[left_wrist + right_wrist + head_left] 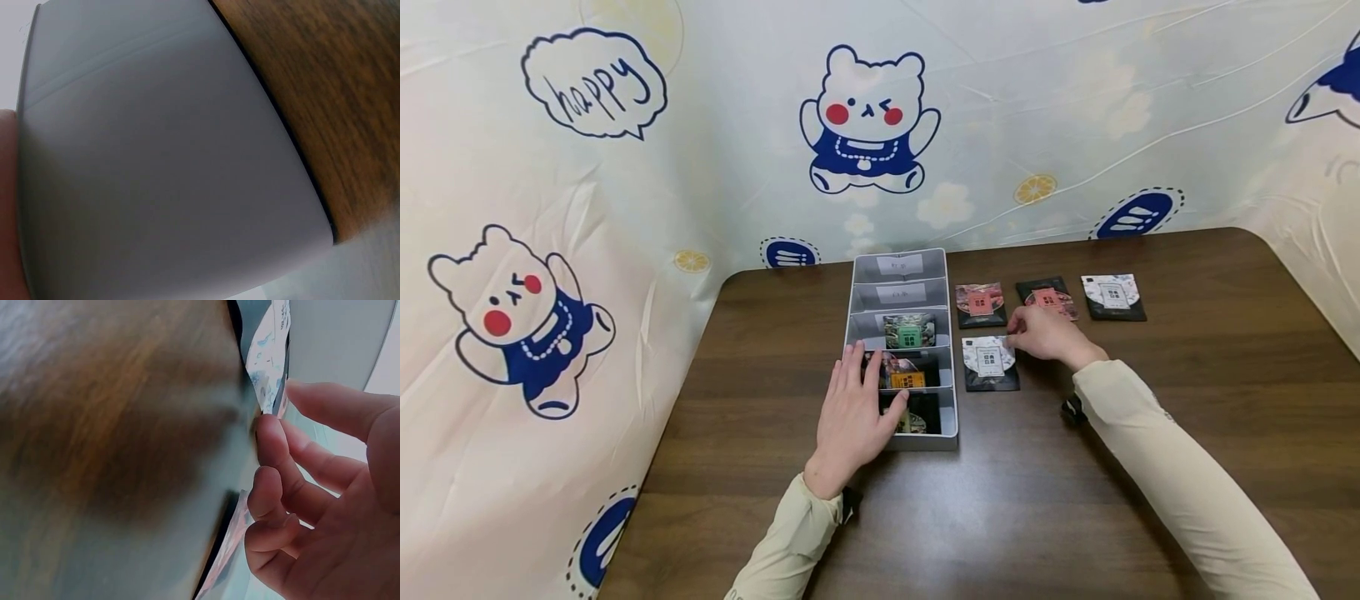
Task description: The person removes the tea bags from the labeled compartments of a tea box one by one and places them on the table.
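My left hand (850,412) rests over the left rim of a grey divided box (951,417), fingers extended. In the left wrist view, the box's plain side (169,150) fills most of the picture. My right hand (1051,335) pinches the right edge of a white-and-black tea sachet (990,357) beside the box. In the right wrist view, thumb and index finger meet at that sachet's (269,359) corner. Inside the box lie a green-labelled sachet (910,333), an orange-labelled sachet (908,379) and a dark sachet (928,410), partly covered by my left hand.
Behind the right hand lie a red-labelled sachet (980,305), another red-labelled one (1051,293) partly hidden by it, and a second white-and-black sachet (1113,297). Paper labels (900,265) mark the box's rear compartments. A printed cloth (1000,150) hangs behind the wooden table (1037,500).
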Demonstrator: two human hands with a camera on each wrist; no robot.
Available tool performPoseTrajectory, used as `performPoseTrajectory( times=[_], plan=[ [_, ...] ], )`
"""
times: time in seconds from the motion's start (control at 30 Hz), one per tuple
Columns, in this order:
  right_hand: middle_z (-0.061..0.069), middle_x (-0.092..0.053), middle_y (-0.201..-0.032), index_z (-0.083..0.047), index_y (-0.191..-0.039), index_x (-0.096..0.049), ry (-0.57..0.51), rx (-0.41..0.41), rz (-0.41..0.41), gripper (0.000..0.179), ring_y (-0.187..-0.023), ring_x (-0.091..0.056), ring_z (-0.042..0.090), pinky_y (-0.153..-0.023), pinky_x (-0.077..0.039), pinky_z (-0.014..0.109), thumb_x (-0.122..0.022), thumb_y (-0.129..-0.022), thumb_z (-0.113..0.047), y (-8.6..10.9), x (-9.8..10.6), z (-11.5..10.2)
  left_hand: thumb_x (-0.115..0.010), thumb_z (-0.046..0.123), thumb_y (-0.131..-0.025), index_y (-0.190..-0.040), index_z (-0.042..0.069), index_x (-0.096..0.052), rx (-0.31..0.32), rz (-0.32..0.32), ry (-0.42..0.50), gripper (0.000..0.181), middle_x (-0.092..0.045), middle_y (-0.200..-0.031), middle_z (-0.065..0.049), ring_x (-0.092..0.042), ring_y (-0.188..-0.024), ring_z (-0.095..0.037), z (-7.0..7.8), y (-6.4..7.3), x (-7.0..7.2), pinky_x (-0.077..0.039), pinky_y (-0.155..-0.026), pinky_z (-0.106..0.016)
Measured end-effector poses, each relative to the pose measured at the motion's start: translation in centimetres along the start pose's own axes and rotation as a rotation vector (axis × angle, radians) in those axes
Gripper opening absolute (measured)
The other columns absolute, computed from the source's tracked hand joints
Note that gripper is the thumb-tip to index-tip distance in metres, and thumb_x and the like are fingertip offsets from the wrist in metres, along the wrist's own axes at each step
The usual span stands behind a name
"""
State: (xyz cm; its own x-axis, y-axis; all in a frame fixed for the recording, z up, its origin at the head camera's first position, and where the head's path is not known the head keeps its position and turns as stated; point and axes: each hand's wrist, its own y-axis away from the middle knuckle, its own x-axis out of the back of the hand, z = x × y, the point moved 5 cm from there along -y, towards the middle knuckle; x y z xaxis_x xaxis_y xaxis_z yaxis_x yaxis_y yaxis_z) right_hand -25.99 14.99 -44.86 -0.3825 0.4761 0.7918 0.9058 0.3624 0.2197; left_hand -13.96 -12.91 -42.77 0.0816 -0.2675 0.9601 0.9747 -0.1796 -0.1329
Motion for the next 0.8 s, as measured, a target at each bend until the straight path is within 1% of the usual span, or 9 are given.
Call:
performPoseTrajectory(
  times=[0.13, 0.3, 0.4, 0.53, 0.63, 0.7, 0.8],
  plan=[
    [0.015, -0.067, -0.095, 0.001, -0.104, -0.064, -0.01, 0.017, 0.027, 0.023, -0.078, -0.059, 0.023, -0.072, -0.05, 0.04, -0.063, -0.091, -0.018, -0.1, 0.2, -0.5, -0.044, 0.055, -0.095, -0.148, 0.009, -0.038, -0.002, 0.001, -0.004, 0.071, -0.022, -0.159, -0.017, -0.015, -0.15, -0.031, 0.0, 0.0, 0.0, -0.014, -0.122, -0.045],
    [0.012, -0.065, -0.088, 0.0, -0.105, -0.064, -0.043, 0.044, 0.079, 0.022, -0.071, -0.055, 0.02, -0.063, -0.045, 0.031, -0.062, -0.092, -0.017, -0.4, 0.4, -1.6, -0.044, 0.055, -0.094, -0.148, 0.009, -0.038, 0.0, 0.0, -0.001, 0.071, -0.022, -0.159, -0.017, -0.015, -0.15, -0.031, -0.1, 0.0, 0.0, -0.014, -0.122, -0.045],
    [0.011, -0.064, -0.085, -0.001, -0.106, -0.064, -0.064, 0.073, 0.122, 0.021, -0.068, -0.053, 0.019, -0.06, -0.042, 0.029, -0.062, -0.092, -0.017, -0.4, 0.6, -2.5, -0.045, 0.055, -0.094, -0.148, 0.009, -0.038, -0.001, -0.001, 0.003, 0.071, -0.023, -0.159, -0.017, -0.015, -0.15, -0.031, 0.0, 0.0, 0.1, -0.014, -0.122, -0.045],
    [0.01, -0.066, -0.089, -0.003, -0.108, -0.064, -0.083, 0.119, 0.201, 0.022, -0.072, -0.057, 0.02, -0.064, -0.045, 0.031, -0.059, -0.093, -0.018, -0.4, 1.0, -4.0, -0.045, 0.055, -0.094, -0.148, 0.009, -0.038, -0.003, 0.001, 0.004, 0.071, -0.023, -0.159, -0.017, -0.016, -0.15, -0.031, 0.1, 0.0, 0.1, -0.014, -0.122, -0.045],
    [0.01, -0.067, -0.095, -0.005, -0.111, -0.064, -0.128, 0.163, 0.247, 0.023, -0.08, -0.061, 0.022, -0.07, -0.049, 0.034, -0.057, -0.094, -0.018, -0.3, 1.2, -5.4, -0.045, 0.055, -0.094, -0.147, 0.009, -0.039, -0.002, 0.004, 0.004, 0.071, -0.023, -0.159, -0.017, -0.016, -0.15, -0.031, 0.1, 0.0, 0.2, -0.014, -0.122, -0.045],
    [0.01, -0.067, -0.097, -0.004, -0.113, -0.063, -0.159, 0.195, 0.266, 0.024, -0.083, -0.062, 0.022, -0.073, -0.05, 0.036, -0.057, -0.095, -0.018, -0.3, 1.2, -6.5, -0.046, 0.055, -0.094, -0.147, 0.009, -0.039, -0.004, 0.008, 0.004, 0.071, -0.024, -0.159, -0.017, -0.017, -0.15, -0.032, 0.1, 0.0, 0.2, -0.014, -0.122, -0.045],
    [0.009, -0.068, -0.097, -0.004, -0.114, -0.063, -0.179, 0.235, 0.274, 0.024, -0.082, -0.062, 0.022, -0.073, -0.05, 0.036, -0.057, -0.094, -0.017, -0.3, 1.2, -8.2, -0.046, 0.055, -0.094, -0.147, 0.008, -0.04, -0.006, 0.014, 0.001, 0.071, -0.025, -0.158, -0.018, -0.018, -0.149, -0.032, 0.1, 0.0, 0.2, -0.015, -0.122, -0.045]
  ],
)
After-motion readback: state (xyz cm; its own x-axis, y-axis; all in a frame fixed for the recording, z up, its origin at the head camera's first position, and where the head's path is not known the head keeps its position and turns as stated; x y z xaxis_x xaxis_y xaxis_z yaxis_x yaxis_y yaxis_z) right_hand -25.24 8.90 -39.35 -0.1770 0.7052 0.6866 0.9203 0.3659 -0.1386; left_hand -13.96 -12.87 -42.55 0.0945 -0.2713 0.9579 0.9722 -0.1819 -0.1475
